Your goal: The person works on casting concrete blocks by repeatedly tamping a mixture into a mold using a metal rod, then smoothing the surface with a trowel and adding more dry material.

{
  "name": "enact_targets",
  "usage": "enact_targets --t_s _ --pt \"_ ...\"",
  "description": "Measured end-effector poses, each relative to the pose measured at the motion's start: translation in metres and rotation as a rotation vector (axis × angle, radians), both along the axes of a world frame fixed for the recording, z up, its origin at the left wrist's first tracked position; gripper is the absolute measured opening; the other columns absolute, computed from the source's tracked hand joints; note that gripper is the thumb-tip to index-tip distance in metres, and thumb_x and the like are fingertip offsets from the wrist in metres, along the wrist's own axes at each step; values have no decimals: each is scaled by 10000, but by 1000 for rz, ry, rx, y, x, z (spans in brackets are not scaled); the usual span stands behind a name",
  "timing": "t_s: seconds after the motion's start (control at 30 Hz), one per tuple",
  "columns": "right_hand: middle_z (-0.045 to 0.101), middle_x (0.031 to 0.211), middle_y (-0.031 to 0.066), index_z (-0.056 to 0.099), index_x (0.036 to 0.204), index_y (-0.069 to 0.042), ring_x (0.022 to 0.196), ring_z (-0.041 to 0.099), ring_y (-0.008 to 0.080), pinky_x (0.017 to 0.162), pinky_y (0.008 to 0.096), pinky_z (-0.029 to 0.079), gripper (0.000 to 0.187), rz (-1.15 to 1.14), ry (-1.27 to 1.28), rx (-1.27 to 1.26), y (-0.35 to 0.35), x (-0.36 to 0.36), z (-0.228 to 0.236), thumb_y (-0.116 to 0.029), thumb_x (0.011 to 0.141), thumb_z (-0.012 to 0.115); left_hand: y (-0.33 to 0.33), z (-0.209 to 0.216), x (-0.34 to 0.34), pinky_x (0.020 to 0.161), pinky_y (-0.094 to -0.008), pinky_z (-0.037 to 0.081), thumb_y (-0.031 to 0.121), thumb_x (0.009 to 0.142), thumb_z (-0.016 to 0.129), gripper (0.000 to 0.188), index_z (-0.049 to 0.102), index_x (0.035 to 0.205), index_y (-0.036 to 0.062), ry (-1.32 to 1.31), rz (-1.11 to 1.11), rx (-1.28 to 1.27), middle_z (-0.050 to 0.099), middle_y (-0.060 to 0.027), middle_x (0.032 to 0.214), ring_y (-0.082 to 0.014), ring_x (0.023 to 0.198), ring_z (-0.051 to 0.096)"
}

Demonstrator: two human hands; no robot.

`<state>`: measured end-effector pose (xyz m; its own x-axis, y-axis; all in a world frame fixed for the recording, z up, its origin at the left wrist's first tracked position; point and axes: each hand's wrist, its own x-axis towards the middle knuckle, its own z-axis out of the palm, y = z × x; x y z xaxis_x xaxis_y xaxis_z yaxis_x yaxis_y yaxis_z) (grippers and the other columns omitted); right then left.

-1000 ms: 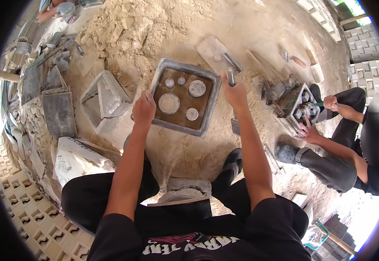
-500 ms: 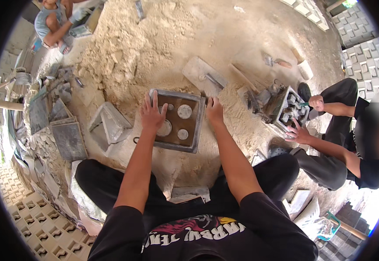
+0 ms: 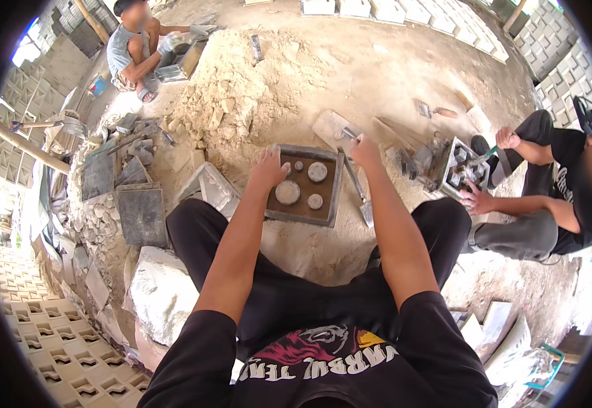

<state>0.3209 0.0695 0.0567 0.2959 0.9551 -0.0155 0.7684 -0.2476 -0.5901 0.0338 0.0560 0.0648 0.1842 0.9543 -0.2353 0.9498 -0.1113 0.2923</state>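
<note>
A square mould (image 3: 337,194) with a dark frame lies on the ground before me. Its brown inside holds several pale round discs of different sizes, among them a big one (image 3: 287,192). My left hand (image 3: 269,168) rests with fingers outstretched over the mould's far left corner and partly hides it. Past the far right corner, my right hand (image 3: 365,151) has its fingers closed at the end of a short metal tool (image 3: 348,132), which lies over a pale flat board (image 3: 328,127). A long thin bar with a flat blade (image 3: 367,212) lies beside the mould's right side.
A sandy heap (image 3: 241,95) rises beyond the mould. To the right, a co-worker's hands work at a metal mould (image 3: 458,163). Another person crouches at the far left by a box-shaped mould (image 3: 177,68). Dark slabs (image 3: 141,216) and a pale block (image 3: 163,292) lie left.
My right hand has left the mould's right edge and moved to the metal tool on the board. My left hand stays on the mould. The whole view has shifted.
</note>
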Motion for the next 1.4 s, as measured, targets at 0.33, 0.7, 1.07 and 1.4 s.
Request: enact_targets --t_s 0.33,0.7,1.07,1.4 --pt "657 974 260 655 966 17 958 633 394 839 458 500 379 234 -159 -61 38 -12 132 -335 857 564 -5 64 15 1138 -537 202 436 910 514 680 311 1453 80 -40 -22 118 309 -158 1510 -295 1415 260" --pt "639 820 280 652 800 40 825 636 429 733 486 511 360 318 -325 -30 72 19 14 -315 828 601 -1 -19 15 1117 -545 207 428 908 515 642 365 1410 57 -223 27 238 360 -181 1461 -350 1372 307" --pt "630 1016 305 551 1073 73 968 615 438 846 491 488 632 274 -385 -225 114 48 -96 -529 878 552 50 -90 0 940 -483 439 468 906 514 594 414 1363 102 -436 243 156 509 -202 1301 -388 1146 526" --pt "655 900 257 599 972 -3 862 639 408 745 517 498 501 521 -386 -268 208 -7 -112 -493 892 532 58 -85 -3 904 -457 472 455 891 556 608 424 1352 82 -440 271 101 564 -187 1242 -379 1100 564"
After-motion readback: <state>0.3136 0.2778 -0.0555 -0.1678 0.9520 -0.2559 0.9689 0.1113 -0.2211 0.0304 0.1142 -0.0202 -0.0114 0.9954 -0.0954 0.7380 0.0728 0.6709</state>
